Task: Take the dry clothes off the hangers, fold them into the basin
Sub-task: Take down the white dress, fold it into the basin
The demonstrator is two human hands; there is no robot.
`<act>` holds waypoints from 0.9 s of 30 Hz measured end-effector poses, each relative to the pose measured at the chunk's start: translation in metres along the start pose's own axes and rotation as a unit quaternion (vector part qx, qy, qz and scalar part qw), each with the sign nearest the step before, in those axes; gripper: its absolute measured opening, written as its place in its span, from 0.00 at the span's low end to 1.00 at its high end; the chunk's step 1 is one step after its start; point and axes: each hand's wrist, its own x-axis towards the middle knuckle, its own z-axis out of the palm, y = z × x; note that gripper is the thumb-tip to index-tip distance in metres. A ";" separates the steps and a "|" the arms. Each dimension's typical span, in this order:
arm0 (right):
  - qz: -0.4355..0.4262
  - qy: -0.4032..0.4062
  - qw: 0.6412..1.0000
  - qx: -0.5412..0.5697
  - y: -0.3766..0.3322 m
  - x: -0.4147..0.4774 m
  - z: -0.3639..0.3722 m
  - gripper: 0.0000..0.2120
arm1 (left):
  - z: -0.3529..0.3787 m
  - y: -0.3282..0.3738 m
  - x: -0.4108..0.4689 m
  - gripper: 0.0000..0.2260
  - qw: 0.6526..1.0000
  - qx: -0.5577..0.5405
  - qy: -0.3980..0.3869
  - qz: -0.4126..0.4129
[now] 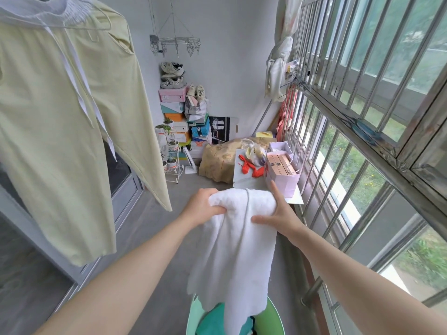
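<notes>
A white fluffy towel (235,250) hangs doubled over from both my hands in the middle of the view. My left hand (202,207) grips its top left corner. My right hand (278,217) clasps its top right edge, thumb across the front. The towel's lower end dangles into a light green basin (275,317) on the floor, which holds a folded teal garment (212,321). At the upper left, pale yellow trousers (55,141) with white drawstrings hang from a thin wire hanger (101,19).
A barred window (362,117) runs along the right. A small table (244,175) ahead carries a lilac bag, boxes and red balloons. Stacked shoe boxes (179,117), shoes and a plant stand (170,153) fill the far corner. A sliding door frame stands at the left.
</notes>
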 end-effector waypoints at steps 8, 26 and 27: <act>0.038 0.020 0.990 0.136 0.002 -0.003 0.000 0.23 | -0.011 0.001 -0.004 0.11 0.974 -0.213 -0.054 -0.048; 0.053 -0.065 0.976 0.202 0.003 -0.016 0.024 0.17 | -0.017 0.006 -0.001 0.10 0.941 -0.316 0.065 -0.097; 0.053 -0.043 0.976 0.205 0.003 -0.016 0.028 0.16 | -0.015 0.005 0.000 0.10 0.938 -0.318 0.086 -0.105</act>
